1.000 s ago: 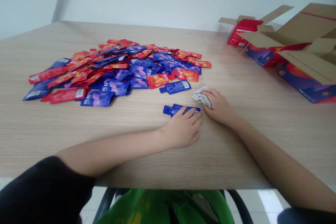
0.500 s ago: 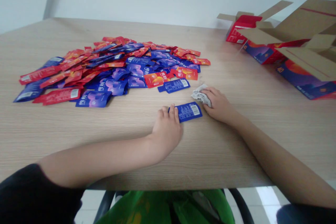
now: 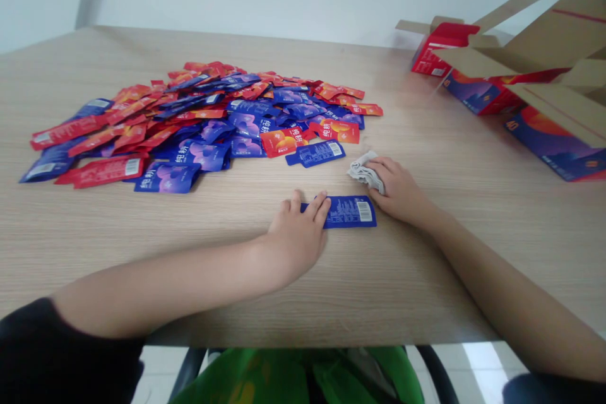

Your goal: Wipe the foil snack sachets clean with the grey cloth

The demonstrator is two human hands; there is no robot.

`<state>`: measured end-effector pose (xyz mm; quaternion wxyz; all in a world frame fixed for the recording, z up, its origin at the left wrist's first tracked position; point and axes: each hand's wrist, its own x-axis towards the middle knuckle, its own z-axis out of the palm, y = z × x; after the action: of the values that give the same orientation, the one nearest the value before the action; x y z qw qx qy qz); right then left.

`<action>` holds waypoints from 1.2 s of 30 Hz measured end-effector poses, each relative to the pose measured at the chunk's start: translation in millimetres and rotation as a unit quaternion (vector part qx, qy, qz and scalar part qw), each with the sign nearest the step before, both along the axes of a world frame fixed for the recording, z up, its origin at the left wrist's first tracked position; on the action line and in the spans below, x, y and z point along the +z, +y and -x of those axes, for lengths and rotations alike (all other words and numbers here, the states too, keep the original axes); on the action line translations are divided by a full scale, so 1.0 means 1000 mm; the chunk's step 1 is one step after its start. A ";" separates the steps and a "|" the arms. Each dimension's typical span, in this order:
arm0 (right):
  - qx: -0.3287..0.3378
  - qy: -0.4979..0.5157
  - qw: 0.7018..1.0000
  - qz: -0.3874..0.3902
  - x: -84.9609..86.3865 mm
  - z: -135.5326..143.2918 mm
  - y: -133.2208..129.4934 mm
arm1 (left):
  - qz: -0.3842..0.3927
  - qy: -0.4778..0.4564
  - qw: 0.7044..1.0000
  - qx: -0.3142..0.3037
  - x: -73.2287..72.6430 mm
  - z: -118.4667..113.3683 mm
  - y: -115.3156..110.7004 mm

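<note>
A blue pouch (image 3: pixel 351 211) lies barcode side up on the table, its left part covered by my left hand (image 3: pixel 299 227). That hand's fingers are stretched out and slightly apart, resting on the pouch and holding it down. My right hand (image 3: pixel 398 192) is closed on a crumpled white cloth (image 3: pixel 365 172) at the table surface, just beyond the pouch's right end. A second blue pouch (image 3: pixel 317 153) lies flat behind it, at the near edge of a heap of red and blue pouches (image 3: pixel 246 110).
Open cardboard boxes stand at the right: a red one (image 3: pixel 432 53) by the wall, a blue and red one (image 3: pixel 473 93), and a larger-looking one (image 3: pixel 552 145) nearer me. The wooden table (image 3: pixel 142 233) ends at its front edge before my lap.
My left hand has shifted slightly left and the blue pouch under it has turned straighter and come slightly nearer me. My right hand stays on the cloth.
</note>
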<state>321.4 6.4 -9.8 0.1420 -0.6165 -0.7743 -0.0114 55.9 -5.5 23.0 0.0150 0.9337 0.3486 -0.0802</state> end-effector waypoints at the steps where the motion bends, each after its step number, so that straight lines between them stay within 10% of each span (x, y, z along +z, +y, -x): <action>1: 0.001 0.000 1.000 0.000 0.000 0.000 0.000 | 0.005 -0.003 1.000 -0.016 0.002 0.001 0.004; 12: 0.000 0.003 1.000 -0.002 0.000 0.001 -0.001 | -0.018 -0.164 0.966 -0.198 0.009 -0.017 0.008; 19: 0.001 0.001 1.000 -0.013 -0.001 0.001 0.000 | -0.027 -0.134 0.972 -0.190 -0.019 -0.027 -0.004; 36: -0.015 -0.005 1.000 -0.008 0.000 0.003 -0.001 | 0.001 -0.169 0.964 -0.206 -0.012 -0.035 0.003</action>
<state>317.9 5.2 -9.3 0.1426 -0.6272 -0.7654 -0.0230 90.8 -2.3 10.8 0.0579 0.9853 0.1408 0.0774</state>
